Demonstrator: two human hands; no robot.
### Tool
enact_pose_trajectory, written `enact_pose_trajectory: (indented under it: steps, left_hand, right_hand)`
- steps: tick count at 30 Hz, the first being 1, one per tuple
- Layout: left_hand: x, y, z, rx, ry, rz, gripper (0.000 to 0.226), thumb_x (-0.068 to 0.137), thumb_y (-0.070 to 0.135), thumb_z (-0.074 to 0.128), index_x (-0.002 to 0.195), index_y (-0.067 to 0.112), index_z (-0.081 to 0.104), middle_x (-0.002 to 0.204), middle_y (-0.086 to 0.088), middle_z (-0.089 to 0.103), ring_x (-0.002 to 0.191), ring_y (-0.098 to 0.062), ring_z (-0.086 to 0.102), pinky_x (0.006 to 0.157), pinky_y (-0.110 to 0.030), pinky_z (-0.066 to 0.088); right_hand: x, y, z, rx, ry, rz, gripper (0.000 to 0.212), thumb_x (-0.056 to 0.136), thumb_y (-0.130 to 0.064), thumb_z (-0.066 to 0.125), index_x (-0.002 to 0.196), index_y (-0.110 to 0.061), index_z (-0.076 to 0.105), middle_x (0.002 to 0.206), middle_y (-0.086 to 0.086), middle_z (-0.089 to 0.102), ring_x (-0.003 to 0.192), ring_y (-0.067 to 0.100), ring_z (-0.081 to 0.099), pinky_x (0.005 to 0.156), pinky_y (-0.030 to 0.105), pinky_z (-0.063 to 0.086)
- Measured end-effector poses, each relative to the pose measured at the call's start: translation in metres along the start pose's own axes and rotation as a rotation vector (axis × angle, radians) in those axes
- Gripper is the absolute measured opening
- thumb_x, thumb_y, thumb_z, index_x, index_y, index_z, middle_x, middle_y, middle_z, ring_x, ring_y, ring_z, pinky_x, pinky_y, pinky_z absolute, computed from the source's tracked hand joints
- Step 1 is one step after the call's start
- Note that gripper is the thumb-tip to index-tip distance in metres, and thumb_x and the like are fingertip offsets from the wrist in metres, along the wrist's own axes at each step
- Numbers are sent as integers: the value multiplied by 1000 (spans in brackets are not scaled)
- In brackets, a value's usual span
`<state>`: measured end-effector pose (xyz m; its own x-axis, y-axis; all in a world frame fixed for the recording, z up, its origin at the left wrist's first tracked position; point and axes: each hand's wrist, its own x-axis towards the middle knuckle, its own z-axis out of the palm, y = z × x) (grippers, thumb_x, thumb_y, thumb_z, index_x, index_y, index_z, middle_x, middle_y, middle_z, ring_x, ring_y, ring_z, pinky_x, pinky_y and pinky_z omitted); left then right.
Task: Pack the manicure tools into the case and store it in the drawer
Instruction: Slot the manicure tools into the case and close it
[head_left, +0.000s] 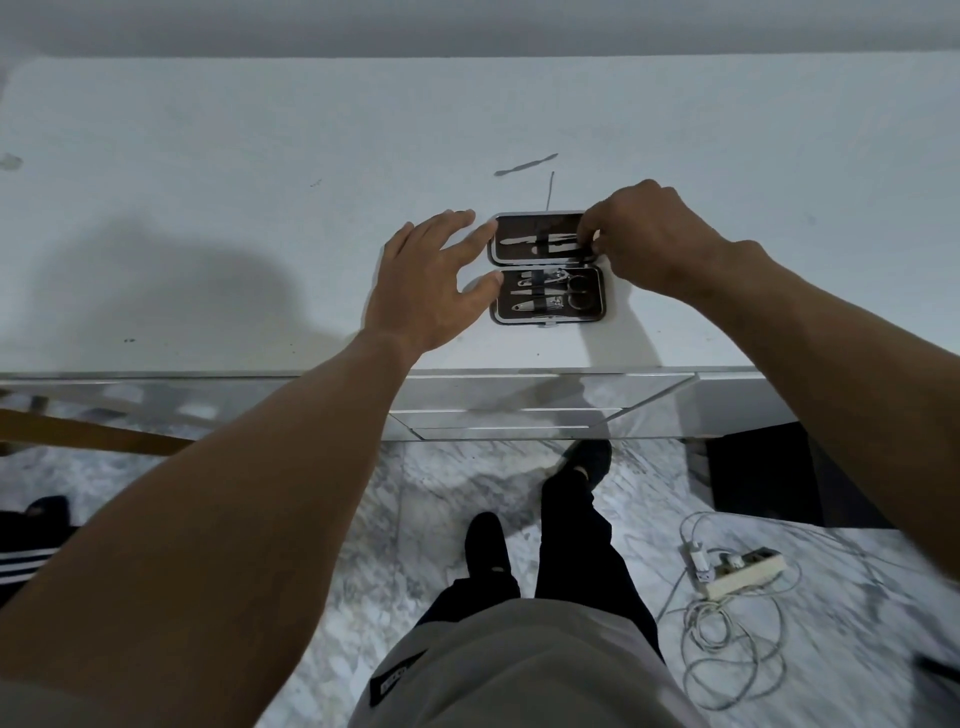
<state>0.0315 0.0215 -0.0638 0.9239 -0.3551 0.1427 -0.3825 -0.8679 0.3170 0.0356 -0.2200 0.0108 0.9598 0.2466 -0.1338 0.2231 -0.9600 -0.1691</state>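
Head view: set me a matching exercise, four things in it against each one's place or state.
Things: 1 left hand; 2 right hand; 3 case; 4 power strip.
States: A open on the table; B on the floor; C fingers straight, at the case's left edge; D pinching a tool in the case's far half.
Pairs: 1-C; 2-D; 3-A; 4-B.

The case (593, 312) lies open flat by the table's near edge, with metal tools (540, 293) strapped in both halves. A file (524, 165) and a pick (550, 189) lie loose just beyond it.

Power strip (748, 569), cable (727, 654), perhaps a charger (698, 558)
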Motion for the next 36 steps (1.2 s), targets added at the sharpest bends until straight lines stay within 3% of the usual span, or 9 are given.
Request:
enact_pose_trajectory:
  steps: [5, 20, 27, 36]
  left_hand:
    - [0, 0, 0, 7, 2, -3, 59, 91, 59, 38, 145, 37, 41, 152, 9, 41, 143, -12, 30, 119, -42, 18]
    - [0, 0, 0, 8, 21, 10, 57, 91, 57, 42, 144, 36, 43, 151, 7, 43, 142, -14, 33, 118, -44, 22]
    - [1, 0, 0, -1, 30, 11, 57, 91, 57, 42, 144, 35, 44, 150, 7, 44, 141, -14, 35, 118, -44, 23]
    - [0, 2, -1, -7, 30, 7, 59, 89, 58, 40, 144, 35, 44, 150, 6, 44, 141, -14, 35, 118, -43, 22]
  right_hand:
    - [-3, 0, -2, -120, 31, -105, 34, 84, 3, 53, 106, -14, 72, 99, 16, 69, 90, 40, 62, 74, 40, 50]
    - [1, 5, 2, -79, 9, -72, 31, 82, 6, 52, 103, -7, 72, 102, 19, 68, 95, 41, 60, 75, 37, 44]
    - [-1, 0, -3, -109, -29, -94, 33, 78, 6, 52, 103, -5, 71, 100, 21, 67, 91, 42, 59, 76, 42, 50]
    - [-2, -3, 4, -186, 66, -133, 22, 82, 6, 52, 97, 0, 67, 95, 20, 64, 87, 40, 60, 72, 39, 47]
